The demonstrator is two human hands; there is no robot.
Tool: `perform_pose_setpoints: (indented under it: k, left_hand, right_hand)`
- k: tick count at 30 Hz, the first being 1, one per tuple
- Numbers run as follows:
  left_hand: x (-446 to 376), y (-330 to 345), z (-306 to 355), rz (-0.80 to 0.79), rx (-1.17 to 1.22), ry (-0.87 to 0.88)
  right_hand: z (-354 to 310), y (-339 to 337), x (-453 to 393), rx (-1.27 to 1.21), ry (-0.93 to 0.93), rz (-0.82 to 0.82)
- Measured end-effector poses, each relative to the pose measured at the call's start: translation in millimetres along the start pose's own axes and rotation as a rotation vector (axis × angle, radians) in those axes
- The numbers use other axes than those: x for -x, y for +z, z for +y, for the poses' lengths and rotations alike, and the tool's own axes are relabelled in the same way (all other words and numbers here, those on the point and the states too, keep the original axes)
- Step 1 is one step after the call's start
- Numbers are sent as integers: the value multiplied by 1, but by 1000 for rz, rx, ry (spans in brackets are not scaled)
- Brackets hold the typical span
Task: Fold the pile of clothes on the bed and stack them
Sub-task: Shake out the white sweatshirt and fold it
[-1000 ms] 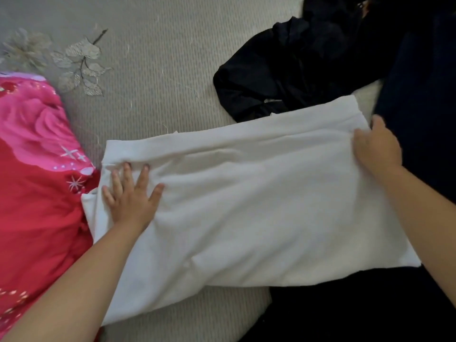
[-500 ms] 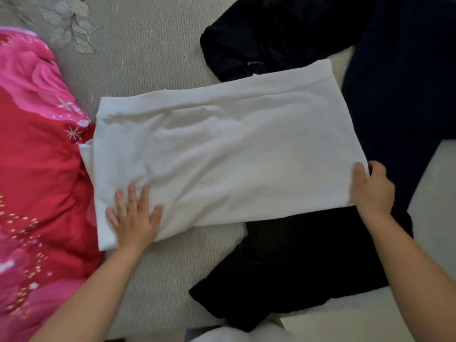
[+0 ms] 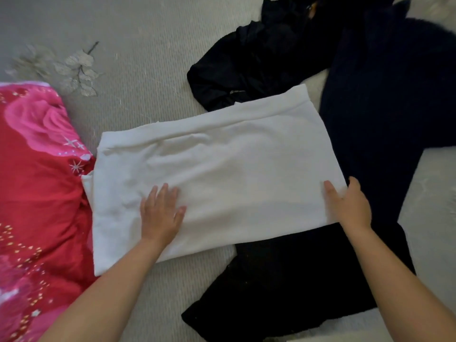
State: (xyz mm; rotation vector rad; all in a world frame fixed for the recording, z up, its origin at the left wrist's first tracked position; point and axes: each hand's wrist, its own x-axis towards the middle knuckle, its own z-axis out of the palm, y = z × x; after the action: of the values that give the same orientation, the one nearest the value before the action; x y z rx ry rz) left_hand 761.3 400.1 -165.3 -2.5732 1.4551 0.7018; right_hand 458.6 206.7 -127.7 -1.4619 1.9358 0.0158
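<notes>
place: home bedroom | cue: grey bedspread [image 3: 153, 58] (leaf embroidery), red floral quilt [image 3: 37, 193], loose clothes

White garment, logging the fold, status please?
Left hand flat on white garment. Right hand holds its right edge. Half-folded, overlapping dark clothes.

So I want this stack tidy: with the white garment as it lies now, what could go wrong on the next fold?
The folded white garment lies partly on the black clothes, so lifting its right edge with the right hand might drag them along. Its left end touches the red floral quilt, where it could bunch. The left hand presses only one spot, so layers may slip.
</notes>
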Motion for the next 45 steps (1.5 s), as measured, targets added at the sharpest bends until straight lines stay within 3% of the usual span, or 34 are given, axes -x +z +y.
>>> perform_pose_setpoints:
  k: [6,10,14,17,25,33,38,45]
  left_hand:
    - [-109,-43,172,106,-10,492]
    - [-161,-57,266,140,-127,691]
    - [-196,-43,311,49,-386,845]
    - [-207,-38,313,30,-557,865]
    - [-207,-39,316,47,-646,786]
    - [-175,-103,256,196,-361,836]
    - [-136,-157,130,70,-371,786]
    - [-109,-160,-56,-49,-603,689]
  right_hand:
    - [1,7,-7,-72,79,-56]
    - [11,8,-14,-42,91,-107]
    - [22,9,-20,-22,40,-147]
    - [27,10,-19,-75,19,-156]
    - [24,15,-11,-114,28,-134]
    - [-10,5,35,-272,-46,-70]
    - [-75,40,118,-226,-226,-116]
    - [-143,176,226,-148,-319,-118]
